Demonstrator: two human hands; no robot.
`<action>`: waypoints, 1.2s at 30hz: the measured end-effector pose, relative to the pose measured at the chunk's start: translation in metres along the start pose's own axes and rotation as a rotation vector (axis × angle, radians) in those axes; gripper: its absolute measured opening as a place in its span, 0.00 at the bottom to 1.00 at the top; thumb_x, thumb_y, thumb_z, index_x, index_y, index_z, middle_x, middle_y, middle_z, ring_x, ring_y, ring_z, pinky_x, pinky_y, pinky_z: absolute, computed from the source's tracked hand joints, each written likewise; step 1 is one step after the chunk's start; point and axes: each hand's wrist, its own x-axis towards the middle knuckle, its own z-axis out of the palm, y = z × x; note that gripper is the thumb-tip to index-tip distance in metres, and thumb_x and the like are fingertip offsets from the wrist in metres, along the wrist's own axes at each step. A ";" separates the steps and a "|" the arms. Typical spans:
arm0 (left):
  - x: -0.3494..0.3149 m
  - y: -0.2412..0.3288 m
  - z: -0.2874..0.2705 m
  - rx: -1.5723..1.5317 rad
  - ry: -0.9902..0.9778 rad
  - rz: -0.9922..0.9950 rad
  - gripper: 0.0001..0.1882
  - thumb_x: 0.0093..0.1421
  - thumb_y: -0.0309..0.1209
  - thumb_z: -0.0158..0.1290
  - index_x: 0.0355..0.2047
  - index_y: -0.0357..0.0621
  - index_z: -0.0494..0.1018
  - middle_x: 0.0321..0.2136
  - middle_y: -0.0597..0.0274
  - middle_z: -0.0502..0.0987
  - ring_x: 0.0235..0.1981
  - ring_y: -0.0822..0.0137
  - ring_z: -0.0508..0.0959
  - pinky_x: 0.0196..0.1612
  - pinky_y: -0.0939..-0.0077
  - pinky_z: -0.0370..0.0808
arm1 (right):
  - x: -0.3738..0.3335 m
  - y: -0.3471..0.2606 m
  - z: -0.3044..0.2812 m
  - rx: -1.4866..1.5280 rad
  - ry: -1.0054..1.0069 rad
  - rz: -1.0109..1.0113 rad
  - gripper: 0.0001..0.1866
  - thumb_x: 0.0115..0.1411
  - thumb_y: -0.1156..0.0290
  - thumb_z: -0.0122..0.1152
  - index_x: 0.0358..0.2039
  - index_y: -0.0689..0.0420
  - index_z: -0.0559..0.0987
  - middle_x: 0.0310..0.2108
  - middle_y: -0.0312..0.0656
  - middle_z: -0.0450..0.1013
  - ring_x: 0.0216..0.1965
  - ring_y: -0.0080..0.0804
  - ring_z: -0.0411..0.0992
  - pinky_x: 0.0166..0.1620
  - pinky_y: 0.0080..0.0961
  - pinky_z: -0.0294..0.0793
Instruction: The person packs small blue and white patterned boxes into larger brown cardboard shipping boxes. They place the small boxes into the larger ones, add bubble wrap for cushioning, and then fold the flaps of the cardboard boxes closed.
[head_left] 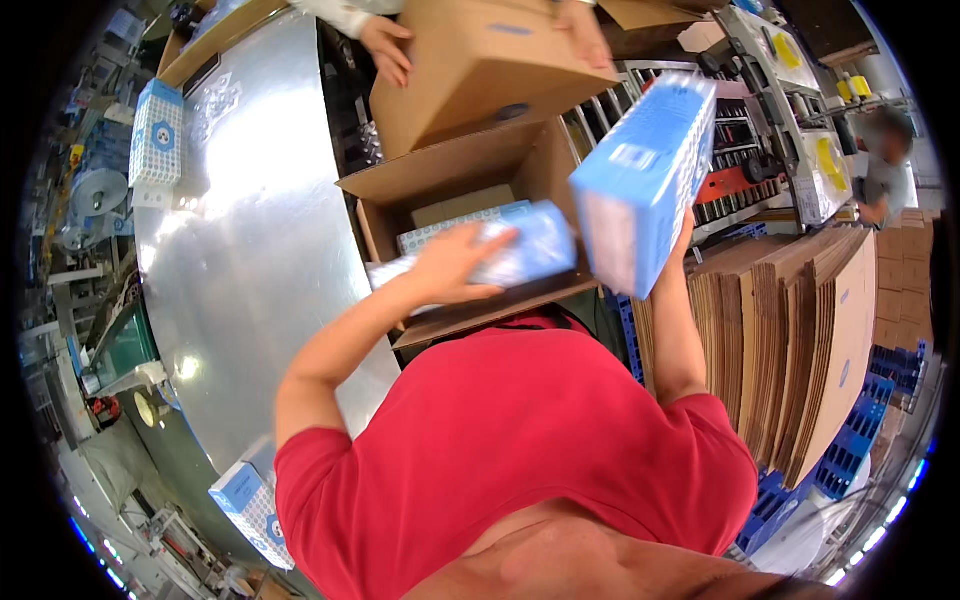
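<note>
In front of me stands an open cardboard carton [470,163] with its flaps folded out. My left hand [455,265] is over its near side, its fingers closed across a blue-and-white box [545,245] that is smeared by motion. Under that box, another patterned box [440,237] lies inside the carton. To the right of the carton my right hand [683,245] grips a second blue-and-white box [640,165] from its outer side, tilted up in the air; most of these fingers are hidden behind it.
Across from me, a co-worker's hands [388,50] hold a brown carton [480,70]. A shiny metal table [260,240] is on the left, with blue-and-white boxes [157,135] at its edges. Flattened cartons [790,340] stand stacked at right on blue pallets [860,420], near a roller conveyor [740,205].
</note>
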 end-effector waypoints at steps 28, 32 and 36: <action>-0.341 0.168 0.284 0.394 0.947 -2.143 0.37 0.47 0.35 0.57 0.57 0.39 0.58 0.55 0.37 0.60 0.59 0.40 0.56 0.59 0.49 0.54 | 0.169 0.307 0.092 -2.740 -1.509 0.408 0.53 0.49 0.63 0.61 0.67 0.43 0.35 0.61 0.64 0.50 0.62 0.59 0.50 0.60 0.47 0.54; -0.382 0.161 0.254 0.186 0.777 -2.562 0.49 0.42 0.50 0.61 0.62 0.50 0.52 0.62 0.41 0.49 0.63 0.44 0.50 0.58 0.35 0.47 | 0.188 0.307 0.079 -2.552 -1.551 0.325 0.45 0.50 0.62 0.60 0.65 0.52 0.49 0.56 0.59 0.61 0.58 0.52 0.60 0.58 0.37 0.61; -0.418 0.130 0.284 0.214 0.844 -2.688 0.37 0.46 0.56 0.58 0.54 0.52 0.64 0.50 0.52 0.65 0.55 0.50 0.62 0.51 0.47 0.64 | 0.200 0.312 0.038 -2.353 -1.675 0.026 0.35 0.53 0.62 0.56 0.61 0.54 0.59 0.55 0.52 0.64 0.55 0.48 0.64 0.56 0.38 0.64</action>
